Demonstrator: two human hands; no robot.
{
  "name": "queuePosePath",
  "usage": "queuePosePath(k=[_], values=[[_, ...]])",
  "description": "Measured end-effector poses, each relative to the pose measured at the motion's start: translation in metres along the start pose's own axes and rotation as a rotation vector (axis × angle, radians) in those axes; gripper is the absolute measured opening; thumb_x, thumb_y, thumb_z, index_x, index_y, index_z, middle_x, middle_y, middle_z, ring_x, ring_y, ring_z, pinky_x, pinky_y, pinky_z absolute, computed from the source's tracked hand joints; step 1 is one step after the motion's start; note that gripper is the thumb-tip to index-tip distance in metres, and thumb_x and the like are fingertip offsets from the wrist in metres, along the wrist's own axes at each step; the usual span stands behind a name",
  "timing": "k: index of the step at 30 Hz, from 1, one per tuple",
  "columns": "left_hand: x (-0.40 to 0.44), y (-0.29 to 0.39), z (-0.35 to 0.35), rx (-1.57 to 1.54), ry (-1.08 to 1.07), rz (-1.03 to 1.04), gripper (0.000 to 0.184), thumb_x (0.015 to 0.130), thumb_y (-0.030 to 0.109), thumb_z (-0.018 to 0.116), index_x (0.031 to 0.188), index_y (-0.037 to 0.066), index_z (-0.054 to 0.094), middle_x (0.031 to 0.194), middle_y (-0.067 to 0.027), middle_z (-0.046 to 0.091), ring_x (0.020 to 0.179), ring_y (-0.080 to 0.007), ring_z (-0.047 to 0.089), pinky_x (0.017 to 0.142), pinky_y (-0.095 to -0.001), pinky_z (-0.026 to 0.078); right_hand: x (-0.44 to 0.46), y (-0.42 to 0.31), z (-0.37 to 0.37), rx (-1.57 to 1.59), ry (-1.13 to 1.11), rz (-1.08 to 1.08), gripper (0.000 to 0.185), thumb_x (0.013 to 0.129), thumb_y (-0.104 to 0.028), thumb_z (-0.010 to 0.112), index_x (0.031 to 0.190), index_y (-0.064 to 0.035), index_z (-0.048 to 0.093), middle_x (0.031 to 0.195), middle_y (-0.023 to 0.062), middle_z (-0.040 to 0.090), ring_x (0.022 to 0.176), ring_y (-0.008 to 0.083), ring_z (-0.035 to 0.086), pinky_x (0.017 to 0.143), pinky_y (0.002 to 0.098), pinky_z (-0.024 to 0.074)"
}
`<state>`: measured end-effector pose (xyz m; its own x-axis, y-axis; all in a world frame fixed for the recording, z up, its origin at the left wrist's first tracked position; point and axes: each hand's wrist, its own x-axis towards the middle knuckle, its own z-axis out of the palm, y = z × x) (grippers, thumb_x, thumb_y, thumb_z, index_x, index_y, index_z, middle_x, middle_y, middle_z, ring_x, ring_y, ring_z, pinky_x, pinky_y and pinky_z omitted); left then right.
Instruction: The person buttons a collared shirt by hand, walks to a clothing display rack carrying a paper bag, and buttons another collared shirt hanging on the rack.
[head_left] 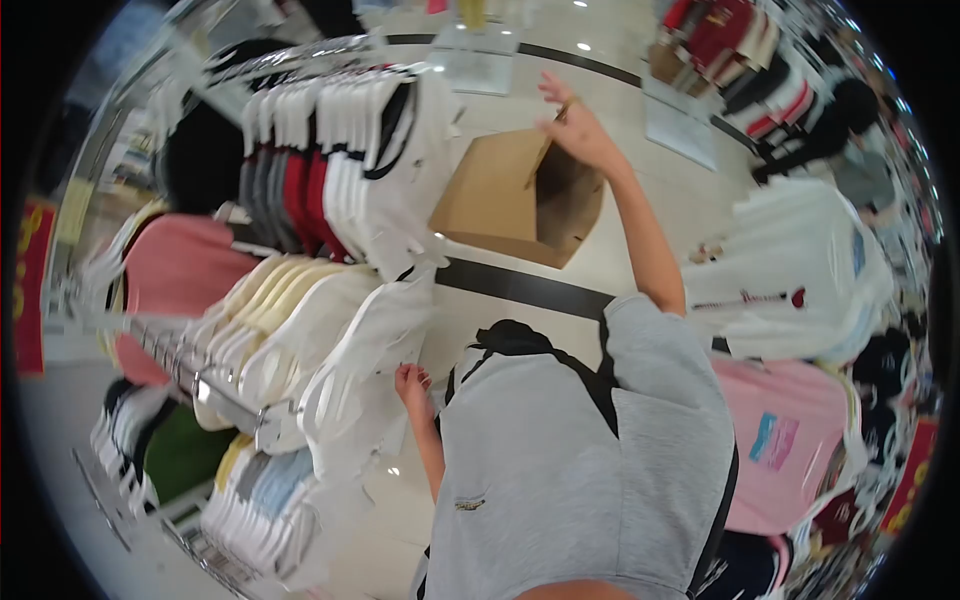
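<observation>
Stretching my right arm out over an open cardboard box between clothes racks

My right hand (578, 132) is at the upper rim of the brown cardboard box (488, 195), its fingers spread well apart and closed on nothing that I can see. Whether the underside of the hand touches the rim is hard to tell, since the hand and wrist cover that spot. The box lies ahead of me, its open side turned towards my forearm; its inside is in deep shadow, and I cannot tell whether it rests on the tiled floor (575, 280).

My left hand (412, 382) is lower, fingers curled, just beside white garments (350, 355) hung on a metal rack (215, 395). Its palm is hidden, so I cannot tell if it grips the cloth.

My grey T-shirt (570, 450) fills the lower middle, its small chest mark too blurred to read. Past its hem is a black shape (512, 337) that I cannot name. To my right hang a white top (770, 250), its lettering smeared, and a pink garment (790, 440). The lens's dark round border cuts off a red sign (35, 290) at far left.
</observation>
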<state>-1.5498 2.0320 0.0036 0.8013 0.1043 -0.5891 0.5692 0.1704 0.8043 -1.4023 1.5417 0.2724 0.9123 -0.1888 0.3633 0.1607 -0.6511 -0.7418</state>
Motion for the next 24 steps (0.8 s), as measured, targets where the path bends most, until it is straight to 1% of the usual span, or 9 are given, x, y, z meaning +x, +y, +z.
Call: queuePosePath(k=[3, 6, 12, 16, 18, 20, 21, 22, 24], values=[[0.007, -0.007, -0.002, 0.069, -0.070, -0.047, 0.011, 0.092, 0.015, 0.054, 0.101, 0.009, 0.051, 0.085, -0.0035, 0.057, 0.072, -0.0124, 0.055, 0.060, -0.0253, 0.046, -0.075, 0.034, -0.029, -0.636, 0.004, -0.021, 0.085, 0.076, -0.016, 0.065, 0.148, -0.0087, 0.021, 0.143, 0.0243, 0.036, 0.130, 0.0435, 0.037, 0.111, 0.0451, 0.0282], [0.016, -0.015, -0.001, 0.149, -0.134, -0.072, 0.011, 0.092, 0.014, 0.054, 0.101, 0.009, 0.050, 0.086, -0.0044, 0.057, 0.072, -0.0134, 0.055, 0.059, -0.0259, 0.045, -0.134, 0.015, -0.070, -0.993, -0.134, 0.236, 0.087, 0.073, -0.011, 0.066, 0.148, -0.0135, 0.023, 0.145, 0.0218, 0.033, 0.130, 0.0454, 0.034, 0.109, 0.0452, 0.0296], [0.025, -0.009, 0.012, 0.325, -0.239, -0.103, 0.013, 0.090, 0.014, 0.054, 0.100, 0.008, 0.050, 0.088, -0.0054, 0.058, 0.074, -0.0143, 0.056, 0.061, -0.0273, 0.047, -0.203, 0.010, -0.146, -0.995, 0.191, 0.262, 0.080, 0.076, -0.020, 0.069, 0.145, -0.0116, 0.030, 0.131, 0.0212, 0.049, 0.117, 0.0425, 0.049, 0.097, 0.0510, 0.0398], [0.032, 0.003, 0.031, 0.383, -0.285, -0.087, 0.013, 0.089, 0.014, 0.054, 0.100, 0.008, 0.051, 0.087, -0.0053, 0.058, 0.074, -0.0141, 0.057, 0.062, -0.0274, 0.047, -0.210, -0.013, -0.204, -1.189, 0.384, 0.651, 0.079, 0.083, -0.042, 0.061, 0.141, 0.0015, 0.031, 0.100, 0.0232, 0.063, 0.096, 0.0381, 0.060, 0.083, 0.0500, 0.0468], [0.035, 0.006, 0.038, 0.400, -0.304, -0.080, 0.014, 0.088, 0.015, 0.054, 0.100, 0.008, 0.051, 0.087, -0.0052, 0.059, 0.074, -0.0140, 0.057, 0.061, -0.0271, 0.047, -0.218, 0.003, -0.264, -1.206, 0.620, 0.442, 0.083, 0.082, -0.041, 0.064, 0.138, 0.0091, 0.029, 0.101, 0.0278, 0.062, 0.093, 0.0430, 0.061, 0.080, 0.0486, 0.0487], [0.035, 0.009, 0.047, 0.400, -0.333, -0.075, 0.014, 0.088, 0.015, 0.054, 0.100, 0.008, 0.050, 0.087, -0.0051, 0.059, 0.074, -0.0140, 0.057, 0.061, -0.0268, 0.047, -0.218, 0.007, -0.337, -0.968, 0.822, 0.541, 0.087, 0.080, -0.044, 0.067, 0.133, 0.0137, 0.029, 0.102, 0.0333, 0.060, 0.088, 0.0458, 0.061, 0.079, 0.0498, 0.0494], [0.035, 0.010, 0.051, 0.399, -0.345, -0.072, 0.014, 0.088, 0.015, 0.054, 0.100, 0.008, 0.050, 0.087, -0.0050, 0.058, 0.073, -0.0140, 0.057, 0.061, -0.0266, 0.047, -0.222, 0.006, -0.382, -1.046, 0.765, 0.635, 0.085, 0.079, -0.047, 0.067, 0.127, 0.0169, 0.037, 0.101, 0.0337, 0.060, 0.093, 0.0454, 0.061, 0.081, 0.0484, 0.0493], [0.036, 0.009, 0.054, 0.406, -0.359, -0.072, 0.014, 0.088, 0.015, 0.054, 0.099, 0.008, 0.050, 0.086, -0.0048, 0.059, 0.073, -0.0138, 0.057, 0.061, -0.0265, 0.047, -0.219, -0.003, -0.407, -1.245, 1.008, 0.474, 0.083, 0.078, -0.054, 0.066, 0.116, 0.0163, 0.048, 0.112, 0.0341, 0.057, 0.106, 0.0469, 0.056, 0.088, 0.0483, 0.0460], [0.039, 0.004, 0.058, 0.418, -0.383, -0.073, 0.013, 0.088, 0.015, 0.054, 0.099, 0.008, 0.050, 0.085, -0.0045, 0.059, 0.072, -0.0135, 0.057, 0.060, -0.0263, 0.046, -0.233, -0.013, -0.479, -1.319, 0.952, 0.725, 0.081, 0.077, -0.062, 0.061, 0.110, 0.0115, 0.057, 0.115, 0.0341, 0.056, 0.111, 0.0475, 0.053, 0.091, 0.0474, 0.0452]])
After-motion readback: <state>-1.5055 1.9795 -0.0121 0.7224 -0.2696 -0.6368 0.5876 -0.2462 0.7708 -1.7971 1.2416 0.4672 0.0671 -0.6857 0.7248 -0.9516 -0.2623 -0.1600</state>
